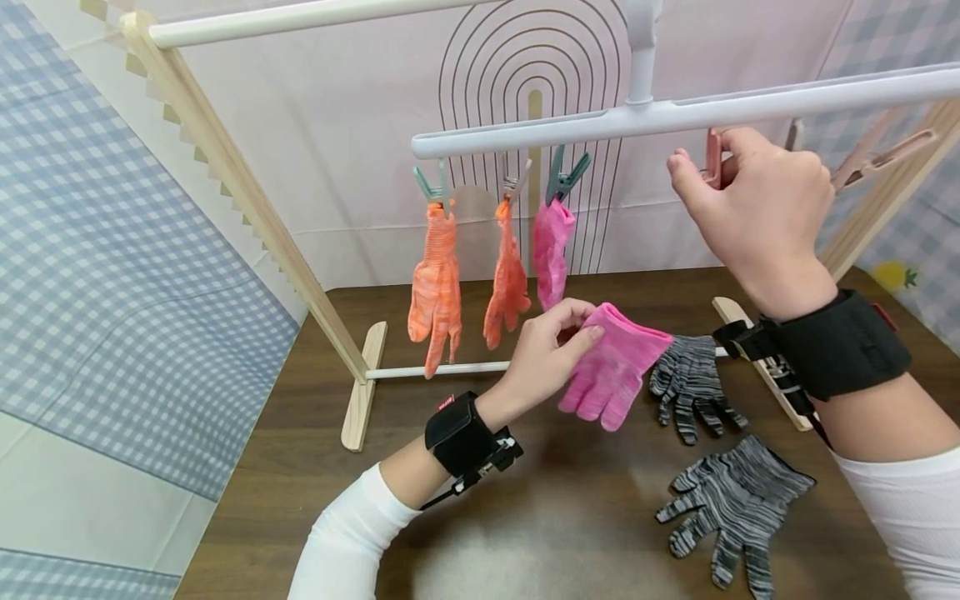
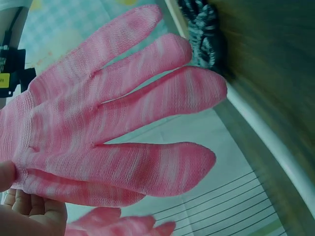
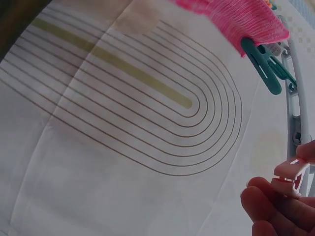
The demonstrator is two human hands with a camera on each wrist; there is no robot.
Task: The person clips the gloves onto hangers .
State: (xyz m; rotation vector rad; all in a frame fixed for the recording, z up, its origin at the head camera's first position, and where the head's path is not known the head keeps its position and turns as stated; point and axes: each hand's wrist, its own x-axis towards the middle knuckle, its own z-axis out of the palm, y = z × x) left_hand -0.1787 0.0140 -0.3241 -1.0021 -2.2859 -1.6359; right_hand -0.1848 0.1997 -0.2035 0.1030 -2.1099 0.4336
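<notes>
Wooden table: left edge slants toward the near left corner, back edge runs behind the rack feet. Drying rack stands on it; its left post and foot bound the left side, right foot is behind the right forearm. White hanger bar spans the upper right; its left end stops short of the left post. Wide gap along the bar between the hung pink glove and the right hand. Two orange gloves hang left of that one.

Two grey-striped gloves lie flat on the table, lower right, one nearer, one farther; open room between them and the left forearm.

Left hand pinches the loose pink glove at one side of its cuff, thumb over fabric, fingers behind. Glove is off the table, just below the hung pink one, cuff up, its fingers pointing down.

Right hand pinches a pale pink clip at the bar between thumb and fingers. Clip is above and right of the cuff, apart from it.
</notes>
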